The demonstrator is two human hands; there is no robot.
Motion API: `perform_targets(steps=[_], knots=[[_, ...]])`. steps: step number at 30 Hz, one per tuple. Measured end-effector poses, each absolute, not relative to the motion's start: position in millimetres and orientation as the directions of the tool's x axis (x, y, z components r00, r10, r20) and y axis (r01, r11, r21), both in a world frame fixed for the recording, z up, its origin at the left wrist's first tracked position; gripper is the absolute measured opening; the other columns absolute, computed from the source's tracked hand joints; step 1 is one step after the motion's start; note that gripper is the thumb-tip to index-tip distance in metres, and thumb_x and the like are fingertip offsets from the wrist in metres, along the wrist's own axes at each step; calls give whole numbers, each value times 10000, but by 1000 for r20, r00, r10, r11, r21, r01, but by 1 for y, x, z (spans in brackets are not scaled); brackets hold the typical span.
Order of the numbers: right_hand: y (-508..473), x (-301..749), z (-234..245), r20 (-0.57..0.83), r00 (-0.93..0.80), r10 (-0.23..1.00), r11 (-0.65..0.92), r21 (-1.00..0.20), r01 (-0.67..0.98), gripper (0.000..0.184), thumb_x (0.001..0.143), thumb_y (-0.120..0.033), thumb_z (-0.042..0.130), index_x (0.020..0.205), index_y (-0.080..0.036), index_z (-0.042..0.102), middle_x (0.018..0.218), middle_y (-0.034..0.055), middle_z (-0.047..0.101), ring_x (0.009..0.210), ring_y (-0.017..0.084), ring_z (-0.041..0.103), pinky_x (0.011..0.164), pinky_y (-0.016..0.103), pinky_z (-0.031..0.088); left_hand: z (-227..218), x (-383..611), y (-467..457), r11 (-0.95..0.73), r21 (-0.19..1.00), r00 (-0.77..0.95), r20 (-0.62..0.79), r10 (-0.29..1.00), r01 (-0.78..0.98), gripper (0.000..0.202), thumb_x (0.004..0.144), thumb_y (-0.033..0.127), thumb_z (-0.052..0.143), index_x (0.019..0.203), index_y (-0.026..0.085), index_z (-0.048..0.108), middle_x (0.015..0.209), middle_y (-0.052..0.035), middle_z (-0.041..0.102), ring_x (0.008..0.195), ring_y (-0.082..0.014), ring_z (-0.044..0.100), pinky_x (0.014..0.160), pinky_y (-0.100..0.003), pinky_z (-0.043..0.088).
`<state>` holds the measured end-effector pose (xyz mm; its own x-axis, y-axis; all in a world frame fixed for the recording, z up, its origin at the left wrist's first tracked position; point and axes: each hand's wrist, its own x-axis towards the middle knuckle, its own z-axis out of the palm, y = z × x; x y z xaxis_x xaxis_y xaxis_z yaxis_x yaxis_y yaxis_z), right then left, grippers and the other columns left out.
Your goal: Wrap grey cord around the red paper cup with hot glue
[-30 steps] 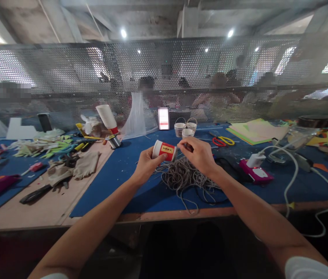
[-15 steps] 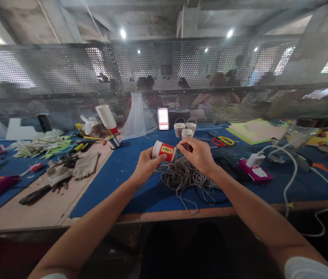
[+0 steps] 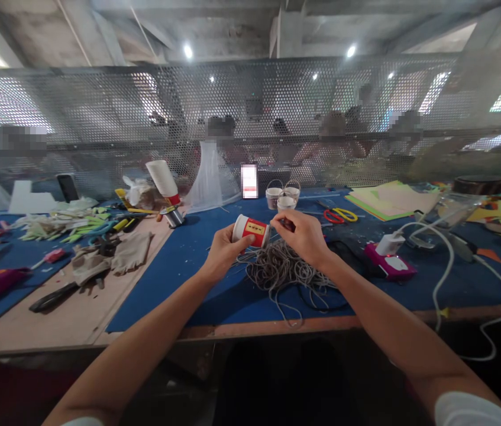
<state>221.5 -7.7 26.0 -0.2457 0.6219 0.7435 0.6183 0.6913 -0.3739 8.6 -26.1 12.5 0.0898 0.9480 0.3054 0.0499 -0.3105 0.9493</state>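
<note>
Bare forearms (image 3: 157, 322) angled inward, left hand (image 3: 222, 251) curled in a grip, right hand (image 3: 305, 234) pinched

No words can be read.
Dark characters (image 3: 257, 228) are printed on the yellow label (image 3: 254, 225) of the cup (image 3: 240, 228), too small to be made out.

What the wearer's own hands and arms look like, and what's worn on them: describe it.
The left hand and right hand are bare, as are the left forearm and right forearm. Pale, whitish sleeves show only at the picture's bottom edge: the right sleeve more fully, the left sleeve as a sliver. No markings can be made out.
</note>
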Motion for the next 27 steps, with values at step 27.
perform_targets(steps=[27], knots=[[-7,224,24,715,-242,656,684,-428,590,144,946,-329,600,896,-223,683,719,-7,635,646,130,562,635,277,393,10,7,-24,-293,956,116,290,950,7,292,736,362,798,904,139,709,652,23,589,531,-77,430,494,-212,354]])
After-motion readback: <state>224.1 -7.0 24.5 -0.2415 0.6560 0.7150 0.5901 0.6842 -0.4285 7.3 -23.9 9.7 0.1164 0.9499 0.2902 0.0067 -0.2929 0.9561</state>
